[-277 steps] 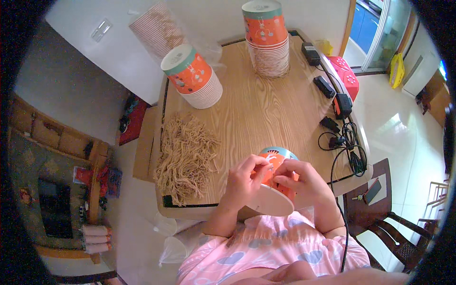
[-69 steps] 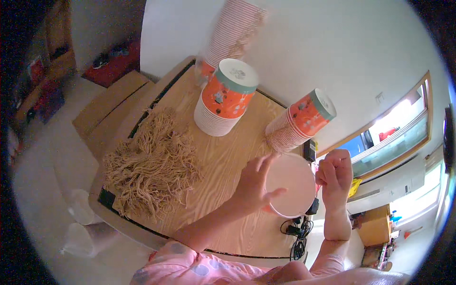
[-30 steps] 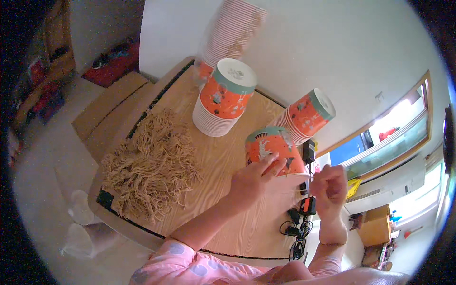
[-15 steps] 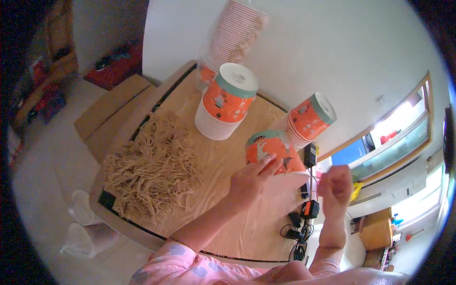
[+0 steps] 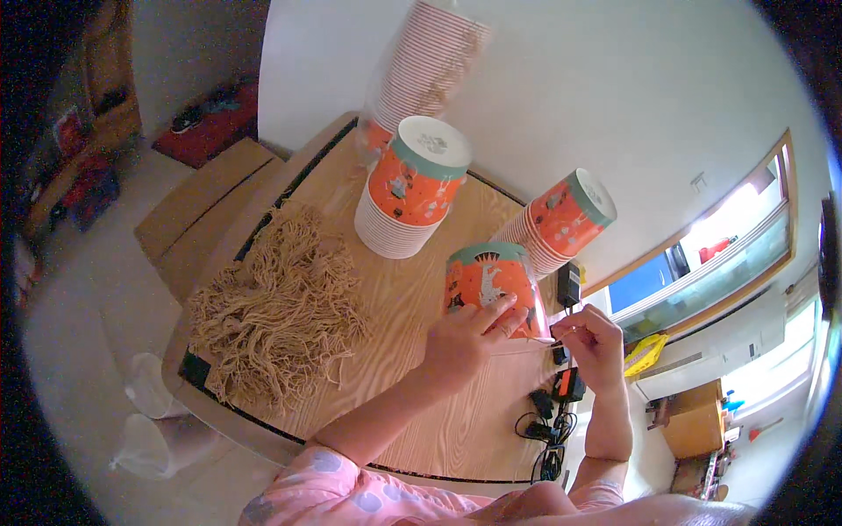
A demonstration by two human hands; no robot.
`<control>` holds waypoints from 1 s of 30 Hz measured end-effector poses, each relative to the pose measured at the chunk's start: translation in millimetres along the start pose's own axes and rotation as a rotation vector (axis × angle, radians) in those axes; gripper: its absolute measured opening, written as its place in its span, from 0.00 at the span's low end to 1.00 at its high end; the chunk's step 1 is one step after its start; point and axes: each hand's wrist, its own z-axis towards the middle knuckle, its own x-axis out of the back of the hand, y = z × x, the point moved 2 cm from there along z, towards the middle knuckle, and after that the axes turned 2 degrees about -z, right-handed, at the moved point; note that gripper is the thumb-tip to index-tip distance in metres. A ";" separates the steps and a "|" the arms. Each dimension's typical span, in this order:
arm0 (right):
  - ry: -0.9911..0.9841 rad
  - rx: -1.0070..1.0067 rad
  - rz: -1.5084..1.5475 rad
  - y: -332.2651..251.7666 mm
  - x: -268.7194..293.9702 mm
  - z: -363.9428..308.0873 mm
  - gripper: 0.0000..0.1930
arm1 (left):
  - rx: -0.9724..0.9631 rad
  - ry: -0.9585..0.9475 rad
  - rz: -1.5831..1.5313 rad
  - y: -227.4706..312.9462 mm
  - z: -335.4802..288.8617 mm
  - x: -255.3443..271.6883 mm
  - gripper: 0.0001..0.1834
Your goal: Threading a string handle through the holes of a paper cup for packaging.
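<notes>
A single orange paper cup (image 5: 491, 278) with a green band and animal drawings rests on the wooden table, its rim end toward me. My left hand (image 5: 465, 344) holds it, fingers laid across its printed side; the thumb is hidden. At the cup's rim, on the right, my right hand (image 5: 596, 346) is closed in a pinch. What its fingertips hold is too small to make out. Behind this cup leans a stack of matching cups (image 5: 570, 215), upside down. Another upside-down stack (image 5: 412, 188) stands to its left.
A heap of tan twine strands (image 5: 281, 316) covers the table's left part. A tall, plastic-wrapped cup stack (image 5: 430, 66) stands at the back by the wall. Black adapters and cables (image 5: 551, 430) lie along the right edge. A cardboard box (image 5: 206, 210) sits beyond the left edge.
My right hand has come in from the right to the cup's rim, its fingers now pinched there. My left hand stays on the cup, which has turned slightly.
</notes>
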 end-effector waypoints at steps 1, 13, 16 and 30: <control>-0.110 0.077 -0.046 -1.5 2.1 4.0 0.06 | -0.001 -0.001 0.000 0.4 0.2 0.7 0.24; -0.185 0.050 -0.074 1.3 -17.0 2.6 0.05 | -0.041 0.022 -0.004 2.6 -0.8 -4.8 0.22; -0.051 0.223 -0.169 -0.2 -21.9 2.6 0.05 | -0.079 0.020 -0.073 4.8 -2.2 -5.6 0.21; -0.031 0.449 -0.212 18.6 -56.6 -6.8 0.06 | 0.182 -0.171 -0.565 -9.7 -10.1 6.5 0.15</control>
